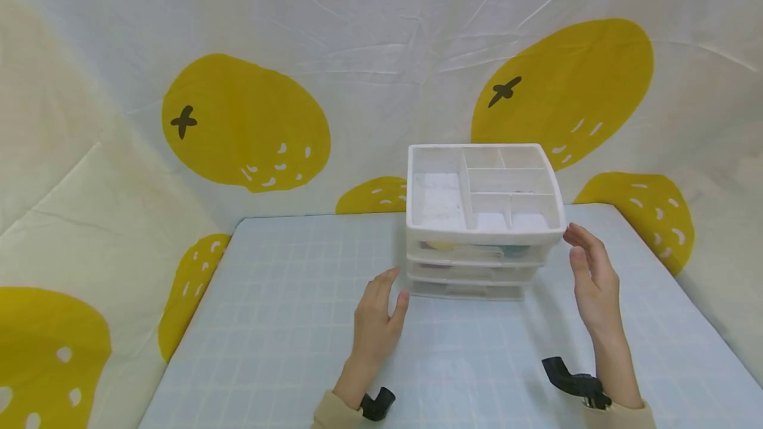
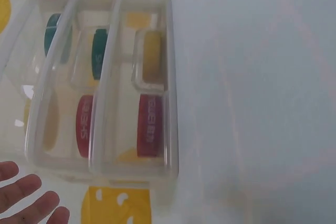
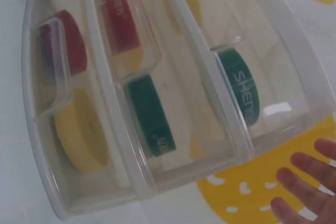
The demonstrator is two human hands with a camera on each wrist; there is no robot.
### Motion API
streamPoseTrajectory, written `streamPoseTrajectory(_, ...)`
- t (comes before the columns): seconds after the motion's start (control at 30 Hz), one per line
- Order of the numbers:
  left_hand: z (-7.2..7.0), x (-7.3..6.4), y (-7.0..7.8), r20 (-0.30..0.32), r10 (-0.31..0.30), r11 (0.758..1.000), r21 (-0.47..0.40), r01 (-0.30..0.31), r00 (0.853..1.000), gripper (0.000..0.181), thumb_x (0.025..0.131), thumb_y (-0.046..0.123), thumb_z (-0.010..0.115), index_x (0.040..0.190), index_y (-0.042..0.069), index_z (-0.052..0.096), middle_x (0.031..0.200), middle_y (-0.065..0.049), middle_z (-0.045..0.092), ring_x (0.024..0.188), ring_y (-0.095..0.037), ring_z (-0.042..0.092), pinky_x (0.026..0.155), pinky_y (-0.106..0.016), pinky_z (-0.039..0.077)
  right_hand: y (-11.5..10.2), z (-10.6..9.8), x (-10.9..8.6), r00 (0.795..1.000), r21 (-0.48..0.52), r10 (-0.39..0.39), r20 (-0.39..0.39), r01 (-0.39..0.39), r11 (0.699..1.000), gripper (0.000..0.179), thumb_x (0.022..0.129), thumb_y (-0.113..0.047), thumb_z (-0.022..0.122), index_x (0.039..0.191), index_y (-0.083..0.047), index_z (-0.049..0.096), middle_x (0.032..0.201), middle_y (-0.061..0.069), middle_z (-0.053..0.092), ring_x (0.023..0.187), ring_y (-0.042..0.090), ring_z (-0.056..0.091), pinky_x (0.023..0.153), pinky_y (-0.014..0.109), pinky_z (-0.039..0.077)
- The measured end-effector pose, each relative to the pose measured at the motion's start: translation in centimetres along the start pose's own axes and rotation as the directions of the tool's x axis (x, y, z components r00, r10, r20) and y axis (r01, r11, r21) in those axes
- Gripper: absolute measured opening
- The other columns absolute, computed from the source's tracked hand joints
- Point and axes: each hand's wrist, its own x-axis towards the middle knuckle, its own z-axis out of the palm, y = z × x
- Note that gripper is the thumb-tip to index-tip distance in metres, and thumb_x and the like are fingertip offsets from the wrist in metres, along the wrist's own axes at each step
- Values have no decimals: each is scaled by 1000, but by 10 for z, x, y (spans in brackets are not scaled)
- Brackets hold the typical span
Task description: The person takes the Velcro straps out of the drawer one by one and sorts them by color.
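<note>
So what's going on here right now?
A person's open hands flank a drawer box on the table, holding nothing. The left hand is near its left side, the right hand close to its right; any contact is unclear. The drawers look shut, with coloured rolls inside.

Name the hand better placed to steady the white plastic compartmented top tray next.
Right, probably: in the head view the right hand appears beside the tray, while the left hand sits visibly short of it.

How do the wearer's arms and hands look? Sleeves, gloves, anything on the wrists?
Left hand and right hand: bare, no gloves. Beige sleeves show at the forearms. A bent black piece sits at each wrist; no cables or markings visible.
</note>
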Motion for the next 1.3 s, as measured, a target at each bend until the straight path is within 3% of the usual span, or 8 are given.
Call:
streamPoseTrajectory(0.2,18,0,18,3,-46,981,-189,45,999,30,96,18,54,122,5,60,116,-7,67,103,-19,63,78,-28,55,0,3,4,1000,78,10,-22,-8,997,39,101,-19,46,140,-19,48,124,-19,56,116,-7,48,109,19,37)
streamPoseTrajectory(0.3,28,1,26,20,-93,942,-322,94,995,26,98,15,52,120,4,61,112,-8,68,101,-18,64,75,-25,54,1,5,5,1000,88,10,-18,-9,996,39,101,-19,47,139,-17,49,124,-18,56,115,-7,48,108,19,38)
streamPoseTrajectory(0.4,37,2,36,64,-166,875,-452,177,984,23,98,14,52,117,5,63,109,-8,69,99,-19,64,75,-24,52,1,7,5,1000,76,10,-9,-9,997,40,100,-20,48,140,-16,48,132,-11,56,119,-5,48,110,24,38)
streamPoseTrajectory(0.5,43,6,46,141,-245,773,-569,281,959,23,99,15,52,116,6,64,108,-9,71,98,-23,65,76,-23,52,2,9,6,1000,53,23,-10,-23,998,40,100,-23,49,140,-18,48,138,-5,54,123,-2,49,110,27,39)
streamPoseTrajectory(0.77,58,20,70,304,-388,431,-774,463,870,27,99,16,50,115,-3,61,109,-27,67,98,-39,67,73,-27,55,-1,12,9,998,33,54,-34,-53,998,41,99,-26,52,139,-21,49,141,-2,53,126,4,50,109,32,41)
streamPoseTrajectory(1.07,69,34,92,442,-516,123,-809,574,734,32,95,26,57,115,2,65,110,-21,70,94,-31,72,69,-23,54,2,14,8,996,29,22,-82,-19,999,39,97,-24,57,135,-18,54,134,-4,58,115,-5,51,105,21,42)
streamPoseTrajectory(1.2,71,39,101,499,-529,33,-796,604,687,32,95,26,58,116,4,65,112,-16,71,94,-24,72,70,-22,54,4,14,7,996,48,16,-86,-12,999,39,96,-23,57,135,-18,54,134,-4,58,117,-3,51,107,24,42)
streamPoseTrajectory(1.3,74,42,106,514,-540,-1,-792,610,667,30,94,25,58,116,4,65,112,-15,71,92,-22,73,70,-22,53,3,15,7,996,49,16,-89,-12,999,38,97,-24,56,135,-19,55,135,-4,58,119,-2,52,107,26,42)
